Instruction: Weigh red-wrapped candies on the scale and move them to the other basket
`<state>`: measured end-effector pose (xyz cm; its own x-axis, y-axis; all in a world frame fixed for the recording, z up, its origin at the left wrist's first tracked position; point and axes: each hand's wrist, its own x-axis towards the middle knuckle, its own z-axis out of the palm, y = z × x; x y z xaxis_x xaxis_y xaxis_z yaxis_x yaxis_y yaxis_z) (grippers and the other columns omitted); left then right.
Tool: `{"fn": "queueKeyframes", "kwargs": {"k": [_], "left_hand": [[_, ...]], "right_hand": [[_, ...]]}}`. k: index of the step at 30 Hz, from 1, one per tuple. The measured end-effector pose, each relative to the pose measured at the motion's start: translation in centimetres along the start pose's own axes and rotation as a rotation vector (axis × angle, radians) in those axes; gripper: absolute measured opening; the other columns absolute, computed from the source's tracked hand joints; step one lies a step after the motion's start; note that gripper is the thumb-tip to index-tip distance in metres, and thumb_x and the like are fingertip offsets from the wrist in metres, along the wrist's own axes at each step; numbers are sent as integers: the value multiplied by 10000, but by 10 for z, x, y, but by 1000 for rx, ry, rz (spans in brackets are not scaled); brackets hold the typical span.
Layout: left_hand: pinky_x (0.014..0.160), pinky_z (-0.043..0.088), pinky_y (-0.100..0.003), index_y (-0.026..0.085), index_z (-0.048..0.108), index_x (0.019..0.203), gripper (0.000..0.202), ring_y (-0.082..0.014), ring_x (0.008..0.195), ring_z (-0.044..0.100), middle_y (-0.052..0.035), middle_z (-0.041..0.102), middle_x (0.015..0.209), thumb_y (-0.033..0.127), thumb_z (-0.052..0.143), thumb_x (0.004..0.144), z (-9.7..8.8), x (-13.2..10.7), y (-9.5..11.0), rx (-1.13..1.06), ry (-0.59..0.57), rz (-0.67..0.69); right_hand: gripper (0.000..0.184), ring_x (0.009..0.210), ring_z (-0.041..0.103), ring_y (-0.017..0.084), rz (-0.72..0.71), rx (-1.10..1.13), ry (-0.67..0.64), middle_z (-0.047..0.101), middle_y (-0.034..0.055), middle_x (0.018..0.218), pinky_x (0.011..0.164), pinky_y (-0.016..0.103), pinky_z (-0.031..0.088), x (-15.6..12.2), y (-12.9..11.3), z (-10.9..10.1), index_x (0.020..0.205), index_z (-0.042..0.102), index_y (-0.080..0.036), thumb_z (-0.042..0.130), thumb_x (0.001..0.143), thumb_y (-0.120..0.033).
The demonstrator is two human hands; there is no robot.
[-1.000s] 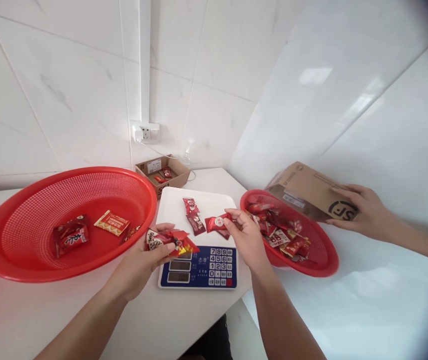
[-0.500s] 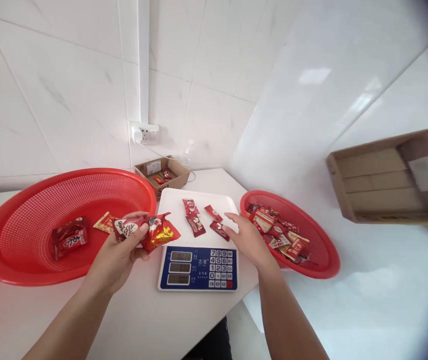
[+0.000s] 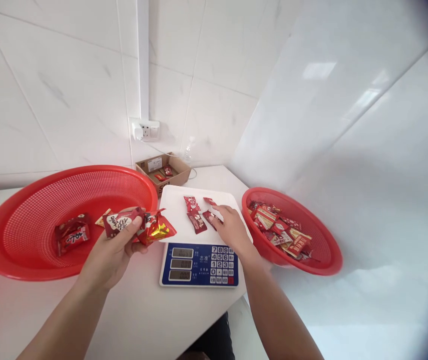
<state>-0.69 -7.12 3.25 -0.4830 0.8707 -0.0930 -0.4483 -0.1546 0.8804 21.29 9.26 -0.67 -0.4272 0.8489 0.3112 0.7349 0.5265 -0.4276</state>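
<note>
Several small snack packets are bunched in my left hand, its thumb pressed over them. Among them are a dark red packet with white lettering and a shiny red and gold packet. The electronic scale has a white pan and a blue keypad panel. Two flat red packets lie on its pan to the left of my right hand. That hand reaches over two more, the upper small packet and the lower dark red packet, with thumb and fingers apart, touching or nearly touching them.
At left stands a large red mesh basket with a few packets inside. A second red basket, holding many packets, is at right. Behind the scale sits a small cardboard box near a wall socket and cable.
My right hand has moved left and closer to the two right-hand packets on the pan. The cardboard box seen at far right is out of view. My left hand has shifted slightly left.
</note>
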Motion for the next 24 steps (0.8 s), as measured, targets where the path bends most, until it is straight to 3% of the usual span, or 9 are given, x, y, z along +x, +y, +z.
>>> {"fn": "queueKeyframes", "kwargs": {"k": [6, 9, 12, 16, 20, 24], "left_hand": [[405, 501, -194, 193, 664, 782, 275, -120, 625, 540, 5, 615, 747, 371, 816, 639, -1, 0, 2, 24, -21, 4], [408, 506, -197, 198, 662, 793, 280, -126, 633, 549, 7, 617, 752, 384, 809, 644, -1, 0, 4, 34, -18, 20], [403, 506, -202, 196, 658, 798, 306, -134, 622, 567, 0, 622, 759, 412, 806, 639, 0, 0, 5, 36, -9, 33], [391, 505, -211, 199, 650, 803, 325, -142, 607, 575, -8, 617, 773, 429, 804, 633, 1, 0, 4, 27, -4, 35], [402, 511, -204, 201, 646, 845, 324, -143, 633, 584, -16, 622, 821, 438, 777, 667, 0, 1, 3, 28, -10, 35], [399, 509, -202, 191, 639, 862, 355, -135, 619, 579, -16, 620, 823, 461, 768, 670, -2, 2, 4, 33, -14, 29]], "right_hand": [[337, 1152, 532, 254, -80, 22, -76, 649, 93, 1181, 1005, 423, 413, 3, -4, 9, 1179, 638, -207, 544, 862, -272], [340, 1143, 543, 242, -73, 54, -36, 652, 95, 1175, 1004, 418, 418, 3, 2, 9, 1185, 633, -199, 505, 884, -292], [411, 1289, 430, 265, -49, 20, -16, 553, 102, 1335, 1077, 464, 340, 7, 11, 11, 1270, 579, -206, 500, 891, -345], [465, 1381, 301, 294, -17, -29, -140, 442, 109, 1447, 1112, 510, 267, 17, 20, 20, 1329, 528, -186, 481, 903, -365], [368, 1314, 408, 263, -69, -19, -168, 547, 116, 1350, 1119, 499, 257, 18, 17, 20, 1203, 622, -171, 451, 921, -335], [356, 1239, 488, 234, -118, 98, -62, 617, 121, 1247, 1107, 440, 313, 1, 4, 2, 1153, 643, -158, 461, 917, -352]]}}
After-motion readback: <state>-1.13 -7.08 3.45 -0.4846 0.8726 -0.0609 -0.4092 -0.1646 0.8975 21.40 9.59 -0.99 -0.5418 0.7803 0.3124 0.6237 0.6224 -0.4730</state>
